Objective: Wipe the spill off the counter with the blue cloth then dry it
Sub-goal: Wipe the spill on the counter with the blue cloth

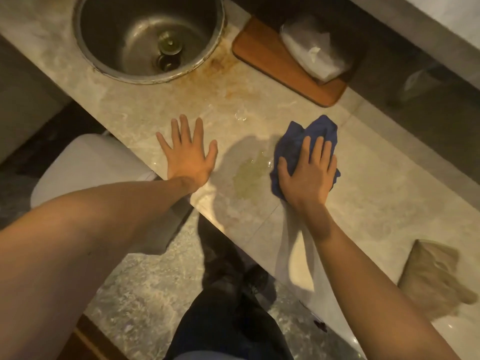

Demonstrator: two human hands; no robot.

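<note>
A crumpled blue cloth lies on the pale marble counter. My right hand presses flat on top of it, fingers spread over the fabric. Just left of the cloth sits a yellowish wet spill with a few droplets farther back. My left hand rests palm down on the counter near its front edge, fingers apart and holding nothing. A thin white cloth or tissue hangs under my right wrist over the counter edge.
A round steel sink sits at the back left, with rusty stains beside it. A wooden tray holds a plastic-wrapped tissue pack. A beige cloth lies at right. A white toilet lid is below left.
</note>
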